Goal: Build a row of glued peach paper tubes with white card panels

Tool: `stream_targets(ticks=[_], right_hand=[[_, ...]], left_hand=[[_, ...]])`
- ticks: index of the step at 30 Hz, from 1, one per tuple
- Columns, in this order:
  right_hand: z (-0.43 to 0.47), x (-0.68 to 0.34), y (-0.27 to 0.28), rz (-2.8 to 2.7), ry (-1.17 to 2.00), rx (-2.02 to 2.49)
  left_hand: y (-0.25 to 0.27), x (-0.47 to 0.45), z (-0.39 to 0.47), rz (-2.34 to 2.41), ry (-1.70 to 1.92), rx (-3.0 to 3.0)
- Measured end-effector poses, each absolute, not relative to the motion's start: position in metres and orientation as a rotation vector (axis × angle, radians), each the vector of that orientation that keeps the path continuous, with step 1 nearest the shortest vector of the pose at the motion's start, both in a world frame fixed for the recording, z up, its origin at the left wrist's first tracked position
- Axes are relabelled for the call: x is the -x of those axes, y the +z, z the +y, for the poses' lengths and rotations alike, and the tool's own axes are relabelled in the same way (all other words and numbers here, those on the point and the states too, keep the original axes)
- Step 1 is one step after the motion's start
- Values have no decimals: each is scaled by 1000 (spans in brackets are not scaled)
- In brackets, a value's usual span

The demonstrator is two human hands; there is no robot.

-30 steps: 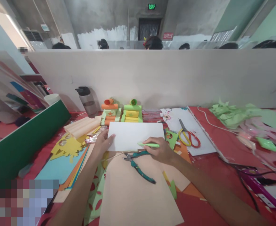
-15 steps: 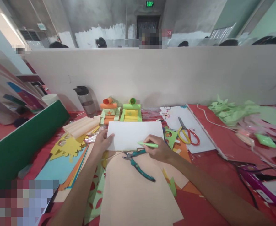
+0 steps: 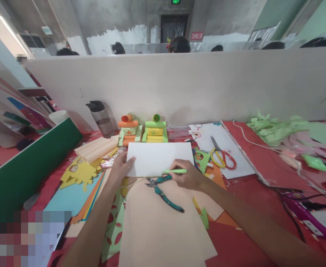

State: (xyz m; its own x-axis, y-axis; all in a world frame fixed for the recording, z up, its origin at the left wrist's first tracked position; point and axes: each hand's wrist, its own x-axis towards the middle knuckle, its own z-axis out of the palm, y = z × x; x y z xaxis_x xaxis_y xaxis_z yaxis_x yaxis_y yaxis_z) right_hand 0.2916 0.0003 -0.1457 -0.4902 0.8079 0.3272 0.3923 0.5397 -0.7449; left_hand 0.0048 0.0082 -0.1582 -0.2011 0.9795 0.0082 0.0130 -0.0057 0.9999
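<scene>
In front of me lies a blank white sheet (image 3: 151, 159), thick-looking like card or a pad. My left hand (image 3: 121, 165) grips its left edge, thumb on top and the other fingers at the side. A light green pen (image 3: 178, 171) is pinched in my right hand (image 3: 187, 175), its tip near the sheet's lower edge; whether it touches cannot be made out. Just below lie teal-handled cutting pliers (image 3: 165, 196), resting spread on pale peach paper (image 3: 163, 233). Scissors (image 3: 221, 155) with yellow and red handles lie to the right on a decorated white sheet (image 3: 236, 171).
Rolled-paper models (image 3: 155, 133) and a grey bottle (image 3: 101, 120) stand before a white partition (image 3: 179, 85). Coloured paper (image 3: 71, 194) and a green panel (image 3: 26, 167) are at left. Crumpled green paper (image 3: 274, 128) and a purple tool with a cord (image 3: 304, 215) lie at right.
The pen has turned nearly level, its tip now slightly lower, by the white sheet's lower edge. The left hand keeps its grip. My view has shifted slightly.
</scene>
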Motion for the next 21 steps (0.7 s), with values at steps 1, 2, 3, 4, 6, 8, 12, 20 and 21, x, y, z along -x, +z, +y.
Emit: stream_targets(ticks=[1, 2, 3, 4, 6, 8, 12, 20, 21], right_hand=[[0, -291, -145, -2079, 791, 974], [1, -291, -145, -2057, 791, 980], [1, -291, -145, -2042, 791, 983], [1, -291, -144, -2035, 792, 986], [1, -291, -144, -2037, 793, 992], [0, -291, -144, -2069, 801, 989], [-1, -291, -142, -2117, 824, 972], [-3, -284, -143, -2054, 816, 975], [-2, -283, -144, -2059, 803, 972]], left_hand=[[-158, -4, 8, 1362, 1334, -1119], [-158, -4, 8, 1362, 1316, -1120], [-158, -4, 8, 1364, 1307, -1120], [-157, -3, 8, 1367, 1304, -1120], [-157, -3, 8, 1377, 1298, -1125], [-157, -3, 8, 1386, 1292, -1132], [-156, -4, 7, 1373, 1296, -1132], [-153, -4, 6, 1384, 1270, -1137], [-153, -5, 6, 1384, 1271, -1130]])
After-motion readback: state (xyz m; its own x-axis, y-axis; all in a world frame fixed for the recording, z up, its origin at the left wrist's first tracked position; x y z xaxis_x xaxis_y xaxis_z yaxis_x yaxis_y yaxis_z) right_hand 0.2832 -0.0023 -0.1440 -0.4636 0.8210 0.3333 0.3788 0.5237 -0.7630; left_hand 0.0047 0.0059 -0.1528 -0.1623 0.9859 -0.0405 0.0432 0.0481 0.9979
